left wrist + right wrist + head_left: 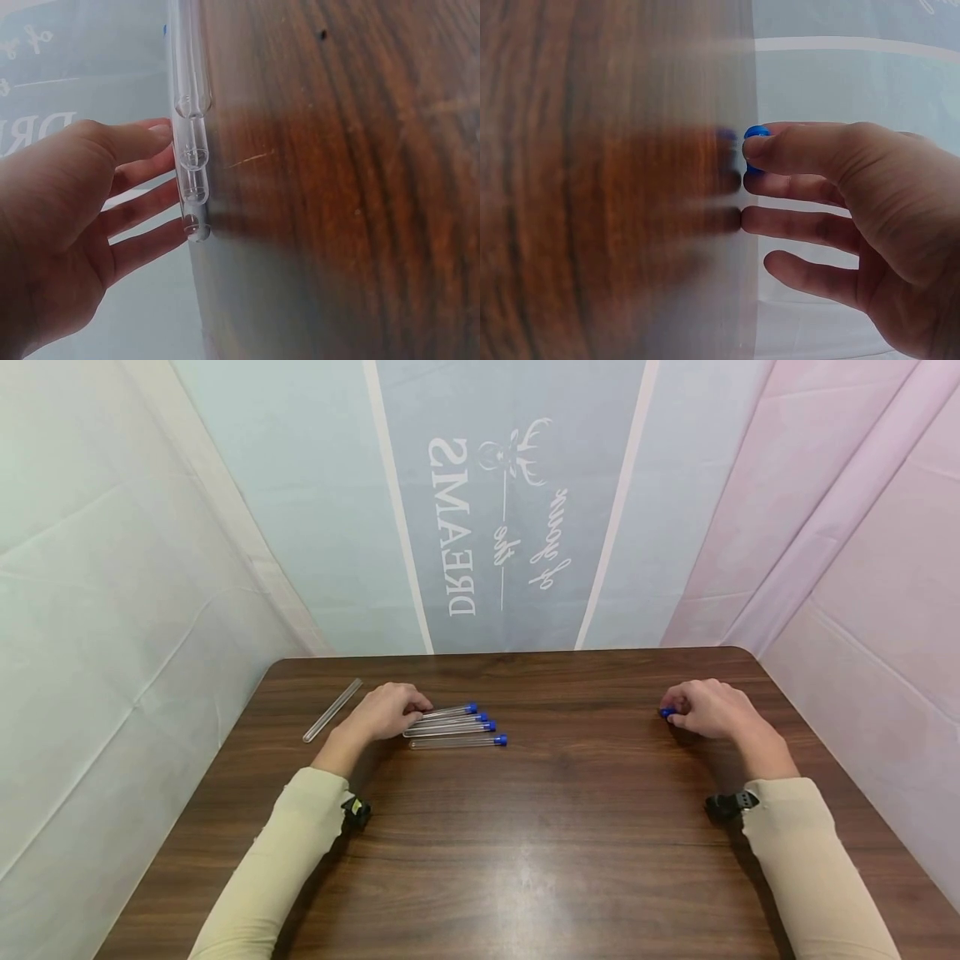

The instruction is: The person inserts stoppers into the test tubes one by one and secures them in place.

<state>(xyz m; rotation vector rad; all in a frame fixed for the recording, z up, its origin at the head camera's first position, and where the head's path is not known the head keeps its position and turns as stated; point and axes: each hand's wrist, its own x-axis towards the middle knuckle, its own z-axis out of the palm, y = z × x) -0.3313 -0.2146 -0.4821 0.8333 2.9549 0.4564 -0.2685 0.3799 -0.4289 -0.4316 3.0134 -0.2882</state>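
Observation:
Several clear test tubes with blue caps (453, 722) lie fanned out on the table, caps pointing right. My left hand (390, 710) is over their rounded ends. In the left wrist view its fingers (154, 202) are loosely extended, with the tips at the tubes' rounded ends (195, 195). On the right side, my right hand (708, 707) pinches a loose blue cap (756, 132) between thumb and index finger, close to the tabletop. The other fingers of that hand are spread, as the right wrist view shows. Left of my left hand lies an uncapped test tube (332, 710), set at a slant.
The dark wood-grain table (525, 835) has its far edge just beyond both hands. Behind it hangs a pale printed curtain (510, 527), with light fabric walls (105, 568) on both sides.

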